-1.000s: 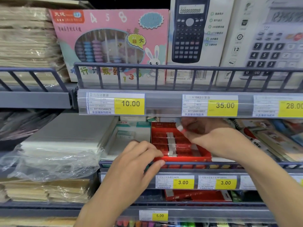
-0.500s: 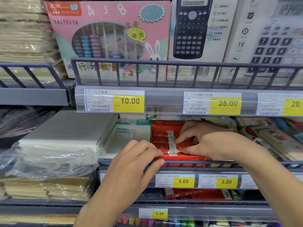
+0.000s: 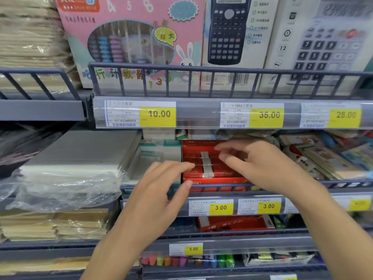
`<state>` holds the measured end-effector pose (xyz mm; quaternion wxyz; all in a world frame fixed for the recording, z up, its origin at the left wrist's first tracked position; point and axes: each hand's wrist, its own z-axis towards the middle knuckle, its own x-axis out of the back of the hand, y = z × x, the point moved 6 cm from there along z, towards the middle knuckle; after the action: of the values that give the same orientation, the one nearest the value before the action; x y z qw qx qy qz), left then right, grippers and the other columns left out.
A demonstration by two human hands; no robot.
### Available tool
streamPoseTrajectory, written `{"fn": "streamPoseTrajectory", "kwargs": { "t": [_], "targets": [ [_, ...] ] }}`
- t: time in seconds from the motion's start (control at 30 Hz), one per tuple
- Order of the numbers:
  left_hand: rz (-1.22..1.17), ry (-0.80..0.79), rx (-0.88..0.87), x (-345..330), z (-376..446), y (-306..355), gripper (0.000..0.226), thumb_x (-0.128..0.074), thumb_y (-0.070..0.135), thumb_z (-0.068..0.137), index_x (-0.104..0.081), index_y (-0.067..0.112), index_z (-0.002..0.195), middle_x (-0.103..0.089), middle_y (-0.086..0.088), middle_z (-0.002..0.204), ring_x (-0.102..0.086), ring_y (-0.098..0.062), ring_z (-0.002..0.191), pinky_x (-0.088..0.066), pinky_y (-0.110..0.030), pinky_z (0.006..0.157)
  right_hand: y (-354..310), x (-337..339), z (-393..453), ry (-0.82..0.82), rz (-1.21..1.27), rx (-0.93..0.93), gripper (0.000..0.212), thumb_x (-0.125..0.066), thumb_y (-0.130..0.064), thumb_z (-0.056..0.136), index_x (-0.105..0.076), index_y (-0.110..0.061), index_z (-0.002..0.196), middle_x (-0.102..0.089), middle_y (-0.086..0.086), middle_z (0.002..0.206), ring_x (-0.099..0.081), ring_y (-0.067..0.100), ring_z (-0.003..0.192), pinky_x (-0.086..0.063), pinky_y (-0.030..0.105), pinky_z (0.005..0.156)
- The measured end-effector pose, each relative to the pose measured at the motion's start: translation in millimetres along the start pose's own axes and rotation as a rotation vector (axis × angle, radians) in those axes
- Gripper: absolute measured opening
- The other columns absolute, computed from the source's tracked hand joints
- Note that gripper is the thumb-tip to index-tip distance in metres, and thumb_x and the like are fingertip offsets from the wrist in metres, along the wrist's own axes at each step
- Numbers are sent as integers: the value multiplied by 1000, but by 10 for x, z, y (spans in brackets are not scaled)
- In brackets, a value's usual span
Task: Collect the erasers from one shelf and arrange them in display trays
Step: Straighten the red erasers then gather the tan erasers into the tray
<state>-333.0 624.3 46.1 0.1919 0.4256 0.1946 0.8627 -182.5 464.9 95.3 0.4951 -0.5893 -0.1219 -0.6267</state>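
Observation:
A red display tray (image 3: 214, 181) stands on the middle shelf behind the grey rail. Inside it lie rows of red-sleeved erasers (image 3: 193, 156) whose white ends meet in the middle. My left hand (image 3: 159, 190) rests against the tray's front left corner, with the fingertips on its left edge, the thumb by its front wall and the fingers nearly straight. My right hand (image 3: 260, 164) hovers over the right half of the tray. Its fingers are spread and blurred and hold nothing that I can see. It hides the erasers beneath it.
A white and green box (image 3: 159, 154) sits just left of the tray. Notebooks (image 3: 323, 158) lie to the right and plastic-wrapped paper stacks (image 3: 70, 158) to the left. The upper shelf's price strip (image 3: 201, 116) hangs close above. Another red tray (image 3: 236, 223) is one shelf down.
My right hand brought a pinched eraser down from the tray's back into the tray, then let go and spread its fingers. My left hand's fingers straightened a little at the tray's corner.

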Motion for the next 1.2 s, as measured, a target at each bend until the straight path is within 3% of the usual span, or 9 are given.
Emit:
{"fn": "streamPoseTrajectory", "kwargs": {
  "t": [0.1, 0.2, 0.33, 0.43, 0.53, 0.63, 0.77, 0.9, 1.2],
  "targets": [
    [-243, 120, 93, 135, -104, -29, 25, -59, 41, 101, -65, 47, 125, -66, 31, 123, -61, 1, 120, -50, -23, 88, -208, 40, -326, 239, 245, 26, 18, -62, -34, 95, -71, -36, 111, -70, -14, 90, -62, 5, 76, -49, 18, 67],
    [-487, 118, 140, 175, -269, -87, 18, -63, 36, 99, -69, 46, 114, -73, 22, 117, -68, -4, 113, -52, -25, 88, -347, -133, -699, 326, 454, 9, 17, -66, -19, 95, -72, -30, 107, -68, -10, 92, -63, 11, 85, -49, 15, 73],
    [-688, -49, 242, -80, -651, -277, 18, -64, 47, 91, -72, 44, 107, -78, 13, 107, -74, -7, 98, -58, -18, 80, -268, -673, -1317, 315, 698, -161, 16, -67, -20, 96, -71, -29, 109, -69, -1, 90, -65, 15, 78, -52, 19, 70],
    [-794, -236, 423, -584, -1145, -577, 14, -67, 30, 97, -74, 41, 101, -80, 7, 103, -75, -8, 90, -57, -16, 76, -72, -1241, -1914, 345, 826, -403, 14, -68, -21, 93, -72, -24, 106, -70, 8, 85, -63, 17, 70, -53, 24, 66],
    [-769, -404, 618, -1140, -1800, -908, 25, -60, 14, 104, -75, 34, 102, -81, 6, 102, -75, -9, 89, -58, -20, 73, 157, -1792, -2561, 405, 917, -680, 13, -66, -10, 95, -74, -18, 102, -71, 12, 80, -60, 22, 66, -51, 28, 60],
    [-754, -549, 808, -1602, -2485, -1140, 16, -59, 10, 104, -72, 18, 107, -81, 5, 97, -74, -15, 85, -57, -22, 70, 346, -2233, -3234, 459, 919, -944, 15, -64, -2, 94, -73, -11, 102, -71, 4, 77, -58, 19, 63, -49, 24, 55],
    [-681, -733, 964, -2005, -3224, -1209, 12, -61, 12, 104, -72, 16, 106, -80, 5, 95, -71, -11, 83, -57, -23, 71, 465, -2736, -4207, 438, 908, -1209, 16, -63, 0, 94, -74, -10, 99, -69, 7, 79, -58, 18, 61, -48, 24, 53],
    [-586, -873, 1013, -2240, -3693, -1048, 12, -61, 13, 104, -72, 16, 107, -80, 5, 95, -72, -10, 81, -57, -23, 73, 471, -3088, -5223, 369, 876, -1405, 13, -65, -14, 95, -74, -20, 101, -73, 3, 85, -63, 14, 66, -51, 25, 58],
    [-435, -1075, 945, -2673, -4056, -315, 12, -61, 17, 105, -72, 17, 109, -81, 5, 95, -76, -8, 83, -55, -31, 77, 413, -3229, -6832, 396, 909, -1621, 13, -63, -16, 97, -74, -22, 98, -73, 3, 88, -66, 11, 67, -52, 27, 59]
  ]
}}
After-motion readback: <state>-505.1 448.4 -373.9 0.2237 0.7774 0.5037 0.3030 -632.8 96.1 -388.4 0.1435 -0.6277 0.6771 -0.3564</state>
